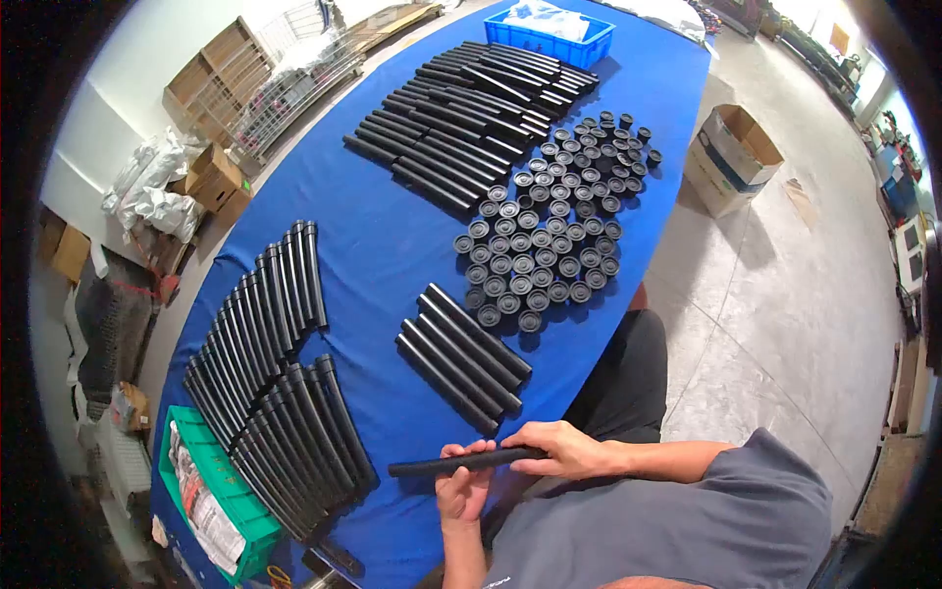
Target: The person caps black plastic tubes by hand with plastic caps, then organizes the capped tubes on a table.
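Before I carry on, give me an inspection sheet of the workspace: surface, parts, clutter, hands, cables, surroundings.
Surface: blue cloth, lightly creased, under the parts.
Parts: black tubes in a small central group, a large far group and overlapping rows at left; many round black caps in a loose cluster.
Clutter: blue crate holding white plastic at the far end; green crate holding printed material at the near left.
Hands: left hand and right hand both hold one black tube, the right at its end.
Cables: nothing seen on the cloth.
Surroundings: open cardboard box on the floor at right; white sacks at left.
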`<state>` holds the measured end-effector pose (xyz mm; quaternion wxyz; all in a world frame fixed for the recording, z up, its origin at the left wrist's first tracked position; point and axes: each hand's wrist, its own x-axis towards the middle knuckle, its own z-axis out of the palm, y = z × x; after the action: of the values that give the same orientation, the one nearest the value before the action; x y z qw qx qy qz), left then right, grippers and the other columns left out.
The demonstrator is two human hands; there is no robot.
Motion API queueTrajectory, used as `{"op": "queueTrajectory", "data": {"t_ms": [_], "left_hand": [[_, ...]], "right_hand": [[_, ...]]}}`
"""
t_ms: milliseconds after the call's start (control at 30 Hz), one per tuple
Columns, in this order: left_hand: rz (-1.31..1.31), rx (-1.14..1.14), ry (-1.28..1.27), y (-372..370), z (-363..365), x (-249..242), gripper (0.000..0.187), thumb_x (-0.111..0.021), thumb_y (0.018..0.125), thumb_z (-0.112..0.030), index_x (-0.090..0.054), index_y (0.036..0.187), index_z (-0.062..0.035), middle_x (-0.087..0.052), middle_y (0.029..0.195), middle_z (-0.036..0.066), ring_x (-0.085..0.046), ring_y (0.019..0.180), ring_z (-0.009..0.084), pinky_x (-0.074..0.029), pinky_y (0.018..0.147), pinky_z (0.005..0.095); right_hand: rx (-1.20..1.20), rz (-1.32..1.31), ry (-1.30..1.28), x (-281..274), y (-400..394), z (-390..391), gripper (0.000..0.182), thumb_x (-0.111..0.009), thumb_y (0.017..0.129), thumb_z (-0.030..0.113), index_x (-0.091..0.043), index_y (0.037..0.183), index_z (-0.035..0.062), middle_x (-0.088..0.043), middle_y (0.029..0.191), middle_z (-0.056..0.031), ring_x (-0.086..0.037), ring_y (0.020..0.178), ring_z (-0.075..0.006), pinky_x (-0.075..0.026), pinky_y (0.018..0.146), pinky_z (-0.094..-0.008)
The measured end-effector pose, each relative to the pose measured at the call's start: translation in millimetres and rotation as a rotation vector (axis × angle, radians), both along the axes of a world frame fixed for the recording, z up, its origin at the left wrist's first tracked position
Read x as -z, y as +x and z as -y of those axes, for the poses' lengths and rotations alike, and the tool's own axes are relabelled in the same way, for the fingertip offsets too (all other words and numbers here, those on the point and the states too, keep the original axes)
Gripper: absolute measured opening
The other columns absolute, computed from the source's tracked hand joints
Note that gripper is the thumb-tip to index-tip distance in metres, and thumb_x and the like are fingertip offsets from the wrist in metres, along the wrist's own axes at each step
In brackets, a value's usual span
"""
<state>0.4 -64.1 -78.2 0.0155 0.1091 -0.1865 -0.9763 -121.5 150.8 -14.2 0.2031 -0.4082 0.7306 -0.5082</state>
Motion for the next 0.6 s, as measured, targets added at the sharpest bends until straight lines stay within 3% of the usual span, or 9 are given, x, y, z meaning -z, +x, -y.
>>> {"op": "queueTrajectory", "data": {"t_ms": [67,300,433,467,567,600], "left_hand": [[0.061,0.006,0.018,-3,-1,-10,0.037,-0.077,0.092,-0.008,-0.057,0.124,-0.0065,-0.065,0.134,0.026,-0.057,0.134,0.0423,-0.039,0.119,0.0580],[-0.022,-0.017,-0.038,-1,-1,1,0.036,-0.075,0.094,-0.009,-0.057,0.125,-0.0070,-0.064,0.135,0.026,-0.057,0.134,0.0425,-0.042,0.117,0.0582],[-0.003,0.004,0.023,2,2,4,0.037,-0.075,0.094,-0.009,-0.057,0.126,-0.0067,-0.064,0.136,0.026,-0.057,0.134,0.0421,-0.043,0.117,0.0567],[-0.018,0.000,0.035,1,2,6,0.037,-0.075,0.094,-0.009,-0.057,0.126,-0.0066,-0.064,0.136,0.026,-0.057,0.134,0.0423,-0.043,0.117,0.0567],[-0.019,-0.007,0.057,1,1,5,0.038,-0.076,0.093,-0.008,-0.057,0.126,-0.0065,-0.064,0.135,0.026,-0.057,0.133,0.0426,-0.043,0.117,0.0567],[0.006,-0.007,0.055,-1,0,1,0.038,-0.076,0.093,-0.008,-0.057,0.125,-0.0064,-0.064,0.135,0.026,-0.057,0.133,0.0427,-0.042,0.118,0.0569]], "right_hand": [[0.016,-0.262,-0.033,6,4,5,0.042,-0.077,0.093,0.020,-0.062,0.128,0.0036,-0.066,0.112,-0.0146,-0.070,0.090,-0.0337,-0.059,0.073,-0.0428],[-0.012,0.027,-0.013,5,-1,2,0.046,-0.076,0.093,0.018,-0.059,0.133,0.0025,-0.066,0.108,-0.0160,-0.069,0.095,-0.0340,-0.058,0.075,-0.0412],[-0.024,-0.248,-0.043,1,5,8,0.045,-0.074,0.093,0.018,-0.060,0.133,0.0026,-0.067,0.111,-0.0165,-0.068,0.100,-0.0362,-0.058,0.083,-0.0441],[-0.016,-0.043,-0.080,-3,3,5,0.045,-0.074,0.093,0.017,-0.059,0.134,0.0029,-0.067,0.113,-0.0161,-0.068,0.100,-0.0362,-0.058,0.082,-0.0443],[-0.017,0.077,-0.021,3,-1,3,0.042,-0.077,0.092,0.016,-0.062,0.130,0.0028,-0.066,0.115,-0.0156,-0.070,0.095,-0.0344,-0.059,0.073,-0.0414],[0.012,-0.050,-0.032,5,1,5,0.043,-0.077,0.091,0.014,-0.062,0.130,0.0027,-0.067,0.113,-0.0154,-0.070,0.094,-0.0318,-0.059,0.070,-0.0397]]}}
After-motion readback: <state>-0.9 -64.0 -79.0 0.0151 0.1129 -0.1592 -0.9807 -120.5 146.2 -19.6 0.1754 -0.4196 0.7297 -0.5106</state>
